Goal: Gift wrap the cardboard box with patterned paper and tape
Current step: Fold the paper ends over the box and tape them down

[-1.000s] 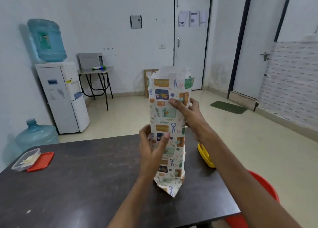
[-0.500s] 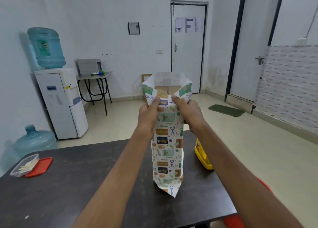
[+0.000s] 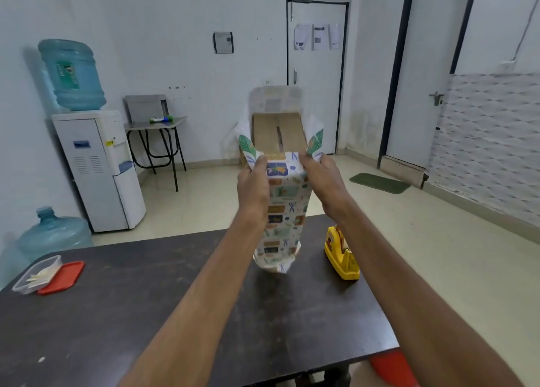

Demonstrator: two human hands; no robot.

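Both hands are raised at the centre of the frame. The left hand (image 3: 252, 182) and right hand (image 3: 321, 179) each curl round the patterned paper (image 3: 282, 211) and pinch it at the near top corners. The paper sleeves the cardboard box (image 3: 277, 137), which stands on end on the dark table (image 3: 117, 313). The box's brown top end is bare, with loose white-backed flaps rising around it. A yellow tape dispenser (image 3: 340, 258) sits just right of it, partly hidden behind the right forearm. At lower left a clear tub (image 3: 36, 272) lies beside its red lid (image 3: 62, 277). A water cooler (image 3: 96, 167) stands by the left wall.
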